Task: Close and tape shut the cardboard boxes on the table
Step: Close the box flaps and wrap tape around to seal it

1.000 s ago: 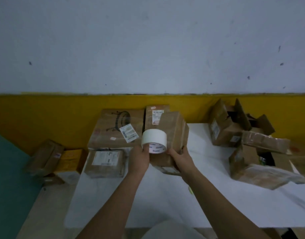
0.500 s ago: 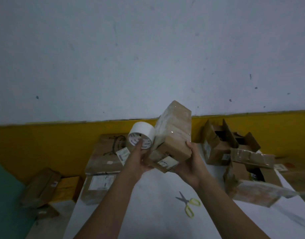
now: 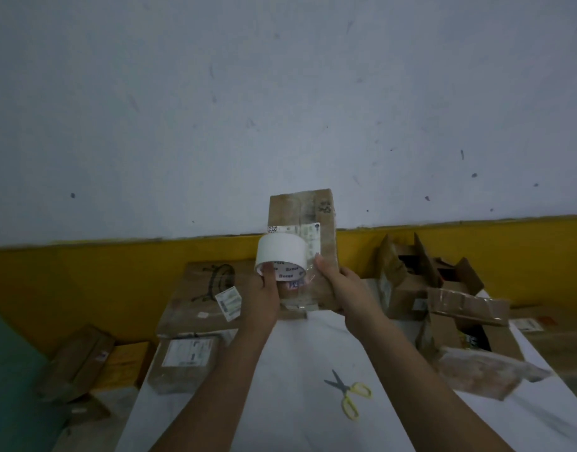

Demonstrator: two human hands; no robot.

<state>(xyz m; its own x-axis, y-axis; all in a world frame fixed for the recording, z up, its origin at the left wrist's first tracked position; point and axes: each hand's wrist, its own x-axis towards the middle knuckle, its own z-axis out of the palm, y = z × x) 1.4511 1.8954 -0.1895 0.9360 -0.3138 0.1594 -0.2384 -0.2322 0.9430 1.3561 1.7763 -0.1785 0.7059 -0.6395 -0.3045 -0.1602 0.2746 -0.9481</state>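
I hold a small cardboard box [image 3: 316, 220] upright in the air above the white table [image 3: 300, 402], its labelled face towards me. My right hand [image 3: 337, 288] grips its lower right edge, thumb on the front. My left hand [image 3: 264, 295] holds a white tape roll [image 3: 281, 252] against the box's front, a finger through the core. A clear strip of tape runs from the roll onto the box. Open boxes [image 3: 420, 282] with raised flaps lie at the right.
Yellow-handled scissors [image 3: 347, 393] lie on the table near my right forearm. Closed labelled boxes [image 3: 202, 295] are stacked at the table's back left, another [image 3: 186, 357] in front of them. More boxes [image 3: 81, 360] lie on the floor at the left. A torn box [image 3: 476, 370] sprawls right.
The box has been lifted off the table and turned from tilted to upright with its label facing me. The tape roll moved with it, onto its front face.
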